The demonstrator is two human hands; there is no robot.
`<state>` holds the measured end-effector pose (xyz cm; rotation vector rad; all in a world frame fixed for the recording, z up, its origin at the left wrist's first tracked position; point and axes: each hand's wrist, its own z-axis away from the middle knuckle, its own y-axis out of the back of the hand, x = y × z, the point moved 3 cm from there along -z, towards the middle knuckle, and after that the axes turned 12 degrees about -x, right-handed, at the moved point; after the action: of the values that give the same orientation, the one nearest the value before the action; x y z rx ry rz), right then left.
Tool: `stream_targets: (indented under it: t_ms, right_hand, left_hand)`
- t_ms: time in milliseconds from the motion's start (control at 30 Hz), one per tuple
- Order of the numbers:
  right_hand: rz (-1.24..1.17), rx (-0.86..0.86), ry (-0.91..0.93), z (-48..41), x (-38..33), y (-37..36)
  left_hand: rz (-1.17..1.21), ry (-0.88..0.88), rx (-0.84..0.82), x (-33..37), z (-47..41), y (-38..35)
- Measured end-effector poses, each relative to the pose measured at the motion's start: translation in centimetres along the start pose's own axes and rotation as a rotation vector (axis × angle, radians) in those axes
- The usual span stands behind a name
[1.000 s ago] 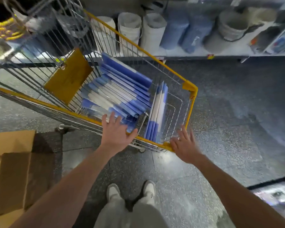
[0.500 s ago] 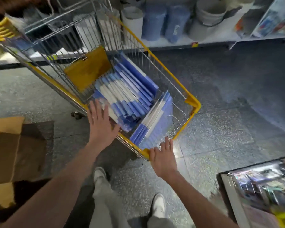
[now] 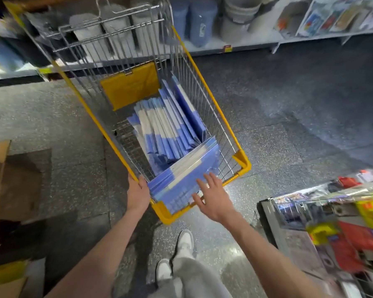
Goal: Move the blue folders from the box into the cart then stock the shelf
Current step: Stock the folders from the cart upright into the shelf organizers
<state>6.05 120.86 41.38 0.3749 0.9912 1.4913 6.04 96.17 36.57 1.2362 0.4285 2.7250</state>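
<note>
The wire cart (image 3: pixel 164 214) with its yellow rim stands in the middle of the frame on the speckled floor (image 3: pixel 289 136), its near end toward the person. The left hand (image 3: pixel 138 196) is on the rim at the cart's near left side, its grip clamped on the yellow edge with the fingers curled over it. The right hand (image 3: pixel 213 198) is above the near rim at lower centre, its grip apart with the fingers spread and straight. They reach over the nearest folders, though I cannot tell whether they touch.

The blue folders (image 3: pixel 164 130) are inside the cart. Most lean in a fanned row along the right side of the basket, blue and white edges showing. A smaller bundle (image 3: pixel 187 179) stands crosswise against the near end, just under the right hand. A yellow panel (image 3: pixel 129 87) hangs at the far end of the basket.

A cardboard box (image 3: pixel 13 181) sits open at the left edge of the frame. A shelf (image 3: pixel 235 43) runs along the top, holding rolls and buckets. A rack (image 3: pixel 353 233) of bright packets fills the lower right, blurred. White shoes (image 3: pixel 184 241) show at bottom centre.
</note>
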Motion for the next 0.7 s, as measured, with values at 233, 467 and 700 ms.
stream_targets:
  t_ms: [233, 467, 700]
  right_hand:
    - [0.154, 0.197, -0.270, 5.2, 9.4, 2.5]
    - [-0.154, 0.230, -0.517, 9.8, 16.0, -1.0]
    - [-0.538, 0.271, -0.505, 17.6, 20.1, -3.9]
  left_hand:
    - [-0.064, -0.080, -0.042, -9.4, -1.8, -3.9]
    - [-0.076, -0.027, -0.102, -7.3, 6.2, -7.7]
    - [-0.147, -0.032, -0.094, -7.0, 11.3, -12.0]
